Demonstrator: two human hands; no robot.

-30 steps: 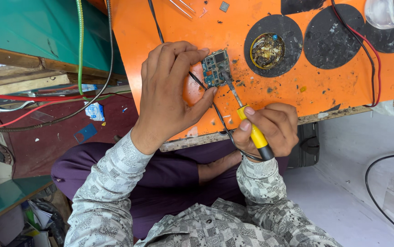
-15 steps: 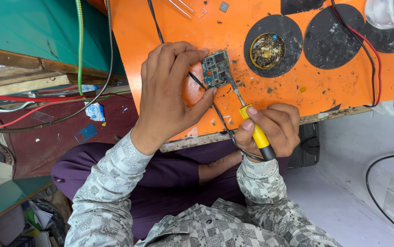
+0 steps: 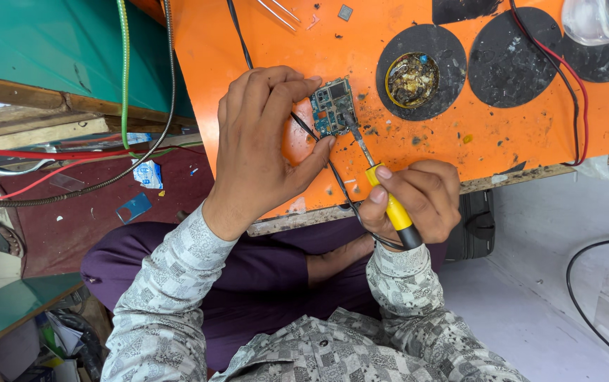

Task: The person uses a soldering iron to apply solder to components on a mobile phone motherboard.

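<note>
Fingers of the left hand (image 3: 262,152) are curled down and pinch a small blue circuit board (image 3: 332,106), pressing it flat on the orange table (image 3: 516,127). The right hand (image 3: 414,201) is closed tight round the yellow handle of a soldering iron (image 3: 383,198), its metal tip touching the board. A round tin of brown paste (image 3: 412,78) sits just beside the board, on a black disc (image 3: 424,42)

Clear bottle (image 3: 605,18) cut off at the top

It was a small electronics repair workshop, with a scorched orange bench (image 3: 516,134), loose wires (image 3: 573,92) and a flux tin (image 3: 412,78).
</note>
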